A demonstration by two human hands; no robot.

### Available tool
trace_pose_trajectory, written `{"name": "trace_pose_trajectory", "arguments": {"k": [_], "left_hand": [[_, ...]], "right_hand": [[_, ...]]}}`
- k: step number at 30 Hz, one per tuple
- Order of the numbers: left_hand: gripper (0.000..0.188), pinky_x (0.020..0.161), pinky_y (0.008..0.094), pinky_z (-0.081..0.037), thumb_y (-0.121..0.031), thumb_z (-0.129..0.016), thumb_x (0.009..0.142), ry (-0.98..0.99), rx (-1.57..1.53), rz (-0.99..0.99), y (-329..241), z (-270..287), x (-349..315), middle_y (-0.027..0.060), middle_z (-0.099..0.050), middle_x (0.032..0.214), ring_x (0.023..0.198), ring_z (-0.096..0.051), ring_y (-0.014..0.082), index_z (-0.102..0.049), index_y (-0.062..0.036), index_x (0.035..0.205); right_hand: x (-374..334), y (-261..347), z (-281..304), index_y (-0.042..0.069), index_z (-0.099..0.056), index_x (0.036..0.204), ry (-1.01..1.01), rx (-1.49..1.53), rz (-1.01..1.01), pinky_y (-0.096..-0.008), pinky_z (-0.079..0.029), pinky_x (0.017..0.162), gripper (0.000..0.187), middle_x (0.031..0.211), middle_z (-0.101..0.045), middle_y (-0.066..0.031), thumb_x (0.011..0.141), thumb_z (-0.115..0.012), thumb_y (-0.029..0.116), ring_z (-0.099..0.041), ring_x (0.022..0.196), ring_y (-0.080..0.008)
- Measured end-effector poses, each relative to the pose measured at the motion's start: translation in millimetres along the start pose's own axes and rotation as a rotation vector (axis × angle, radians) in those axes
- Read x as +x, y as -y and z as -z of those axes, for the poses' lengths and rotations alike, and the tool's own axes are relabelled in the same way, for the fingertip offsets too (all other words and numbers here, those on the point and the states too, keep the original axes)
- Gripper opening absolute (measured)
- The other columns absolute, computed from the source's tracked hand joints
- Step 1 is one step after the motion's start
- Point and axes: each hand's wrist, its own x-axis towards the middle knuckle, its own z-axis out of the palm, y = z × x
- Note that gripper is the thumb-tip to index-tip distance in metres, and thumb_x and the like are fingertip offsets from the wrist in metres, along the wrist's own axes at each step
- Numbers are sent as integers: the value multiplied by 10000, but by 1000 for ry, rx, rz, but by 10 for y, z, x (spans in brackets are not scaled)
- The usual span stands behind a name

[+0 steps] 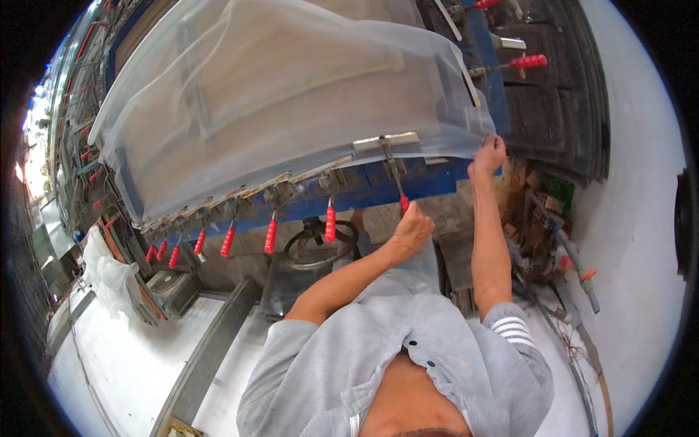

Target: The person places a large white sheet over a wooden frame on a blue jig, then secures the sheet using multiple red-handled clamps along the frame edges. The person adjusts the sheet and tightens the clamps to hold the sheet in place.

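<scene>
Left hand [413,231] curled round a red clamp handle [404,205]; right hand [488,156] pinching the translucent sheet [291,80] at its near right corner; sheet lies creased over the blue frame [429,180]; uneven pull could, in judgement, trap folds under the clamp bar [400,138].

We see translucent, smooth plastic sheeting [291,87] toward eleven o'clock, glossy red handles [271,231] at nine, a painted blue frame [437,180] at two, our matt cloth shirt [328,357] at six.

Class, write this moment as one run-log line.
left hand: holding red handle | right hand: pinching sheet by its edge | sheet: spread across blue bench
</scene>
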Motion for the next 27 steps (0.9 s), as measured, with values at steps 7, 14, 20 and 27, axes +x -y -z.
{"name": "trace_pose_trajectory", "arguments": {"k": [7, 14, 20, 27], "left_hand": [[125, 609, 331, -339, -188, -590, 675, 34, 159, -47, 108, -906, 67, 47, -520, 545, 553, -492, 181, -576, -115, 574], [99, 664, 374, -368, -176, -615, 684, -180, 87, -170, 237, -944, -9, 54, -555, 686, 662, -525, 219, -595, -89, 641], [120, 747, 399, -429, -147, -673, 766, -357, -863, -136, 398, 583, -904, 76, -579, 865, 848, -564, 263, -599, -73, 826], [168, 589, 269, -471, -181, -597, 870, -258, -1746, 913, 1823, 500, -3387, 65, -643, 753, 685, -594, 121, -645, -25, 829]], "right_hand": [[135, -95, -106, -5, -603, 983, -72, -158, 183, -309, -431, 703, 159, 897, -596, -54, 928, -524, 122, -524, 792, -164], [-11, 151, -206, 0, -596, 1013, -24, -70, -15, -305, -433, 609, 218, 913, -611, -66, 937, -533, 195, -534, 769, -171], [-381, 388, -201, -1, -549, 1108, -26, -78, 61, -315, -445, 608, 355, 976, -616, -101, 942, -516, 311, -584, 840, -195], [-1265, 503, 454, -114, -610, 926, -549, -360, 494, -409, -457, 687, 369, 950, -619, -194, 862, -562, 246, -590, 791, -291]]}}
